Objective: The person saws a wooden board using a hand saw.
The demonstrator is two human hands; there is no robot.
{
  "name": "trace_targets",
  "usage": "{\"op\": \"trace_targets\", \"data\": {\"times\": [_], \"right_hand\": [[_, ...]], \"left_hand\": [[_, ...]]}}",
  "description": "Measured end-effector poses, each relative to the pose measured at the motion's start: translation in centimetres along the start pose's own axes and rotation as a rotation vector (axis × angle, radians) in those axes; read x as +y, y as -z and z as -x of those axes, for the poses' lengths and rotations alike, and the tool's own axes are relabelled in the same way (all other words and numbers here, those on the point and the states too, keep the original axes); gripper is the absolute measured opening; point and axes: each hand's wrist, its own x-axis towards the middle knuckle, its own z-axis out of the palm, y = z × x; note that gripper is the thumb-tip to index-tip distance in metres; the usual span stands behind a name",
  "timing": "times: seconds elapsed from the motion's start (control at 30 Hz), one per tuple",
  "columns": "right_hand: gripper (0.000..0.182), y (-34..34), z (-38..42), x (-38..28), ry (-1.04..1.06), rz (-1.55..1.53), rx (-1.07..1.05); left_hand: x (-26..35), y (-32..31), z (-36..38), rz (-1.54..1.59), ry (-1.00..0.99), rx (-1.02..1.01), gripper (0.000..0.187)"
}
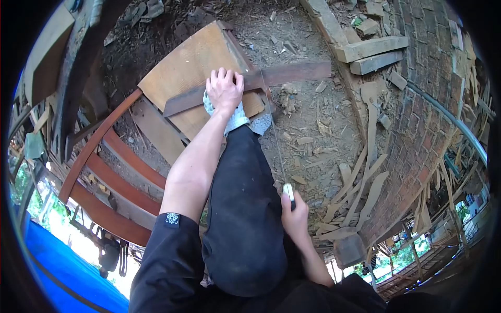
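Note:
My left hand (225, 88) presses down on a long reddish-brown wooden strip (292, 73) that lies across a pale plywood board (189, 65). My foot in a pale patterned shoe (237, 116) also rests on the strip, with my black-trousered leg (242, 208) bent over it. My right hand (295, 216) grips the handle of a thin-bladed handsaw (275, 141). The blade runs up from that hand and meets the strip just right of my left hand.
Sawdust and wood offcuts (344, 188) litter the dirt ground. A brick wall (422, 115) runs along the right, with timber blocks (370, 49) near its base. A curved reddish wooden frame with slats (112, 177) lies at the left, next to a blue sheet (57, 271).

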Motion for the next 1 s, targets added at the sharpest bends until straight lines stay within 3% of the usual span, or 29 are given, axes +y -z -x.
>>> {"op": "trace_targets", "data": {"times": [0.07, 0.13, 0.17, 0.23, 0.27, 0.33, 0.4, 0.47, 0.53, 0.6, 0.77, 0.83, 0.93, 1.0], "right_hand": [[0.043, -0.4, -1.7, -0.6, 0.071, 0.008, 0.048], [0.047, -2.7, -8.8, -2.2, 0.026, -0.026, 0.038], [0.055, -4.3, -13.7, -3.5, 0.091, 0.105, 0.109], [0.072, -5.8, -22.0, -7.1, 0.079, 0.017, 0.041], [0.077, -5.3, -22.5, -8.3, 0.001, 0.068, 0.016], [0.080, -5.3, -20.7, -8.1, 0.016, 0.082, 0.072], [0.061, -5.3, -16.8, -5.0, 0.137, -0.003, 0.128], [0.045, -3.1, -6.8, -0.4, 0.075, 0.014, 0.091], [0.042, -0.1, 0.2, 0.1, 0.033, -0.024, 0.049], [0.040, -0.4, -1.0, -0.4, 0.037, -0.071, 0.090], [0.065, -6.0, -19.1, -7.0, 0.067, -0.006, 0.099], [0.066, -5.2, -17.5, -5.9, 0.060, 0.011, 0.095], [0.051, -3.1, -5.1, -2.0, 0.079, -0.037, 0.102], [0.049, -1.5, -1.7, -0.2, 0.078, -0.101, 0.078]], "left_hand": [[0.3, 0.0, 0.1, 0.022, -0.011, -0.008, 0.023], [0.2, -0.1, 0.0, 0.021, -0.014, -0.015, 0.022], [0.3, -0.1, -0.1, 0.019, -0.016, -0.009, 0.022], [-0.1, 0.1, 0.0, 0.003, -0.017, -0.005, 0.021], [-0.1, 0.2, 0.2, 0.010, -0.017, -0.010, 0.022], [0.7, 0.0, 0.8, 0.031, -0.012, -0.008, 0.022], [0.3, -0.2, 0.2, -0.020, -0.024, -0.023, 0.022], [0.0, -0.7, 0.0, 0.026, -0.018, -0.011, 0.021], [0.5, 0.1, -0.1, 0.015, -0.016, 0.007, 0.021], [0.3, -0.1, -0.4, 0.012, -0.022, 0.003, 0.021], [0.1, 0.0, -0.4, 0.002, -0.036, -0.007, 0.021], [0.5, 0.1, -0.2, 0.006, -0.018, -0.016, 0.021], [0.5, 0.1, -0.2, 0.017, -0.013, -0.027, 0.021], [0.2, 0.1, -0.3, -0.006, -0.015, -0.032, 0.023]]}}
